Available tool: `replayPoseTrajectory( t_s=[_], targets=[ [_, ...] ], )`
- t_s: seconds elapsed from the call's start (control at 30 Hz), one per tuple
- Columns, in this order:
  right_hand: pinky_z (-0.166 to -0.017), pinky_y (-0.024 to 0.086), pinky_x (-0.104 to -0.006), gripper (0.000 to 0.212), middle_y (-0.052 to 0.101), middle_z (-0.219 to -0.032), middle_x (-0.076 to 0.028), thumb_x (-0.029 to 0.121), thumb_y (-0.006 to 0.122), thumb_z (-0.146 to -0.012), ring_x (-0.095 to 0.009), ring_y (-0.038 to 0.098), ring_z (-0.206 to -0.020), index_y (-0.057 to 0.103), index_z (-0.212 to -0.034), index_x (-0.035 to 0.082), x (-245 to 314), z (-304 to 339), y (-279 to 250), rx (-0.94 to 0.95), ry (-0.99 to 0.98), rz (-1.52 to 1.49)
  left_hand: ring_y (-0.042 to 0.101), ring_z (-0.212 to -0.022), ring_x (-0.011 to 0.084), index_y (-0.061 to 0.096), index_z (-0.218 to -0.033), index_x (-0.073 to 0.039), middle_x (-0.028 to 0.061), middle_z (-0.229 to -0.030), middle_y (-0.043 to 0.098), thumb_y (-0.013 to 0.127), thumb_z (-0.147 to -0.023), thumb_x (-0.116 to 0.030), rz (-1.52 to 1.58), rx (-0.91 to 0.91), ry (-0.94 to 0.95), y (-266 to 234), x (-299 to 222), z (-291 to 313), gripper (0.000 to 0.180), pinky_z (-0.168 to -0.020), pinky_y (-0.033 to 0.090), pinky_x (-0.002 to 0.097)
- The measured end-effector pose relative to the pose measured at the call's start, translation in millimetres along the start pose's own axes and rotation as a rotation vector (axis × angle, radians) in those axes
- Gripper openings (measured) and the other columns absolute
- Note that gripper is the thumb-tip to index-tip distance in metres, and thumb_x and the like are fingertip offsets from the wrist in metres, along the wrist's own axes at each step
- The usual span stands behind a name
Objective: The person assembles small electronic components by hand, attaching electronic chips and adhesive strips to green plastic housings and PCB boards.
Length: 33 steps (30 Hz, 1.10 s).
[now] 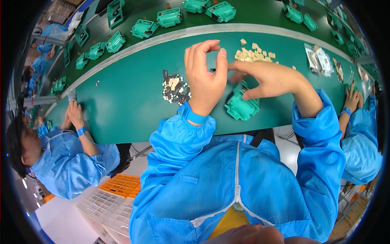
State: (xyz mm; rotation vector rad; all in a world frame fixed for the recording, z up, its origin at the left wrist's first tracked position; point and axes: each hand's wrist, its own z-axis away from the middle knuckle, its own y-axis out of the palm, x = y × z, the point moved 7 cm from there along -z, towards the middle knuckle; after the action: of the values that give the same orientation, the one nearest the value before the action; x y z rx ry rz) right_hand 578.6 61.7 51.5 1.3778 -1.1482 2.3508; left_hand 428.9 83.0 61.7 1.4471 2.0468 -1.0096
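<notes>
My left hand [205, 77] is raised over the bench, fingers curved and a gap between thumb and forefinger; nothing shows in that gap. To its right, my right hand [272, 79] reaches over a green plastic housing [242, 106]. The right thumb is at the housing's upper edge, and the forefinger stretches toward my left hand; its other fingers are blurred and partly hidden. A small dark piece shows partly behind my left thumb, its kind unclear. Left of my left wrist lies a pile of small black and white parts [175, 90]. Beyond my right hand are scattered cream-coloured pieces [254, 53].
Past a pale rail [162, 40], several green housings [169, 17] stand on a dark green belt. Clear plastic bags [319, 61] lie at the right. Co-workers in blue sit on the left [69, 162] and right [361, 142]. Orange and white crates [120, 185] stand below the bench.
</notes>
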Motion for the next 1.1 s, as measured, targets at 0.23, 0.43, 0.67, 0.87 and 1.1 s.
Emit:
replayPoseTrajectory(
  t_s=[0.23, 0.43, 0.67, 0.87, 1.1],
  targets=[
    [-0.1, 0.045, -0.0347, 0.041, 0.063, -0.126, -0.01, 0.014, 0.075, -0.089, -0.021, 0.058, -0.12, 0.062, -0.125, 0.0, -7, 91, -14, -0.827, -0.154, -0.316, 0.06, -0.111, 0.0295, 0.063, -0.119, -0.004, 0.0142, -0.118, 0.064, 0.076, -0.08, -0.005, 0.043, 0.419, 0.157, -14, -41, 42, 0.042, -0.099, 0.046, 0.044],
    [-0.085, 0.046, -0.024, 0.008, 0.063, -0.104, -0.003, 0.005, 0.068, -0.096, -0.007, 0.058, -0.093, 0.062, -0.099, 0.001, -68, 98, 93, -0.935, -0.021, -1.07, 0.051, -0.124, 0.0363, 0.059, -0.135, -0.011, 0.0085, -0.139, 0.058, 0.087, -0.07, -0.015, -0.162, 0.81, 0.03, 21, -36, 81, 0.071, -0.109, 0.04, 0.0517],
    [-0.079, 0.045, -0.0205, 0.007, 0.063, -0.1, -0.002, -0.001, 0.068, -0.095, -0.005, 0.057, -0.088, 0.062, -0.097, 0.001, -70, 83, 106, -0.929, 0.006, -1.137, 0.048, -0.124, 0.0389, 0.058, -0.134, -0.009, 0.0107, -0.138, 0.055, 0.09, -0.069, -0.019, -0.165, 0.746, -0.03, 32, -40, 96, 0.073, -0.104, 0.044, 0.0491],
    [-0.073, 0.045, -0.0204, 0.013, 0.064, -0.096, -0.003, -0.006, 0.069, -0.091, -0.004, 0.056, -0.082, 0.06, -0.094, 0.002, -82, 94, 110, -0.895, 0.097, -1.089, 0.048, -0.127, 0.0387, 0.059, -0.132, -0.008, 0.0121, -0.14, 0.055, 0.086, -0.071, -0.014, -0.085, 0.688, -0.109, 35, -36, 103, 0.067, -0.107, 0.042, 0.0483],
    [-0.072, 0.045, -0.0205, 0.02, 0.062, -0.093, -0.004, -0.011, 0.068, -0.087, -0.005, 0.056, -0.083, 0.055, -0.089, 0.004, -76, 94, 100, -0.89, 0.106, -1.049, 0.055, -0.121, 0.0346, 0.059, -0.131, -0.007, 0.0114, -0.136, 0.06, 0.082, -0.07, -0.011, -0.066, 0.697, -0.064, 44, -29, 104, 0.066, -0.11, 0.036, 0.05]
  ],
)
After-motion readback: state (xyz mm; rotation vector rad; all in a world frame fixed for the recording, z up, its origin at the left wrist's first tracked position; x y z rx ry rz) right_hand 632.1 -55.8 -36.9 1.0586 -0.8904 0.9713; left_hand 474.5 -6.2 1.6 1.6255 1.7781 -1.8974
